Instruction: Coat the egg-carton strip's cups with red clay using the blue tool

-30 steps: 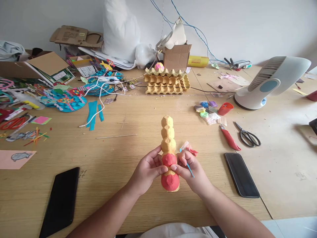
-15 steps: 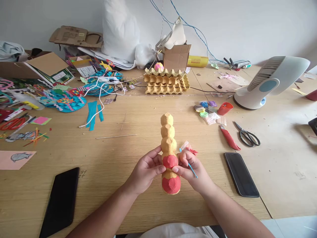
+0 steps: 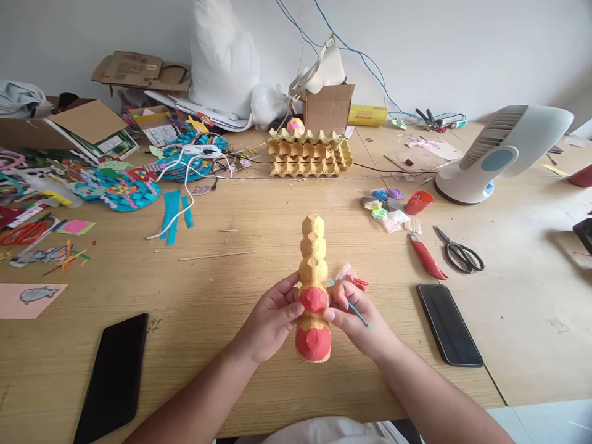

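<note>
A yellow egg-carton strip (image 3: 313,268) of several bumps stands out lengthwise in front of me. Red clay (image 3: 313,343) covers the bump closest to me and the second one along. My left hand (image 3: 272,319) grips the strip's left side, its thumb on the edge of the second red bump. On the opposite side, the thumb of my right hand (image 3: 365,320) touches the strip. A thin blue modelling tool (image 3: 356,311) is tucked in the right hand's curled fingers. Just beyond that hand lies a clear packet with red clay (image 3: 356,281).
Right of my hands are a black phone (image 3: 449,325), scissors (image 3: 464,251), a red-handled cutter (image 3: 428,256), clay packets (image 3: 392,219), a red cup (image 3: 419,202) and a white fan (image 3: 502,151). A dark tablet (image 3: 113,376) lies left. Egg trays (image 3: 305,165) are stacked at the back.
The strip's near end has swung slightly left and tilted. My right thumb has slid a little off the second red bump toward the strip's side. Both hands stay at the strip.
</note>
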Tool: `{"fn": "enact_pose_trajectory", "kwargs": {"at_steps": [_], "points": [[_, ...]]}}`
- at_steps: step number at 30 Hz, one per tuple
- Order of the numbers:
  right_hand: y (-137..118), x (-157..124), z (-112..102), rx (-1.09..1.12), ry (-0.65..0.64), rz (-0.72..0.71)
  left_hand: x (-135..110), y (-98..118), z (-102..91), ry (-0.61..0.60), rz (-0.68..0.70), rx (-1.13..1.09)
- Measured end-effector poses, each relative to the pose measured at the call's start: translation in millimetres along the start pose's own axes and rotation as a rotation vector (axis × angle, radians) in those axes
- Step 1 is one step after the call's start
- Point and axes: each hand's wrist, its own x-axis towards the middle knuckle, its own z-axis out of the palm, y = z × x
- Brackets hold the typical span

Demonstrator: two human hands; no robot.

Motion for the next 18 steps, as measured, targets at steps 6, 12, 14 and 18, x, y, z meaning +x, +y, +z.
{"fn": "enact_pose_trajectory", "kwargs": {"at_steps": [6, 12, 14, 18], "points": [[0.6, -2.1, -0.5, 0.040, 0.006, 0.020, -3.4, 3.0, 1.6, -0.008, 0.002, -0.035], [8.4, -3.7, -2.4, 0.108, 0.000, 0.011, -4.2, 2.5, 6.6, -0.038, 0.004, -0.053], [9.1, -3.4, -1.6, 0.123, 0.015, 0.010, -3.8, 2.6, 7.6, -0.035, 0.000, -0.053], [7.1, -2.8, 1.4, 0.117, 0.044, -0.018, -3.3, 1.2, 7.5, -0.037, 0.002, -0.049]]}}
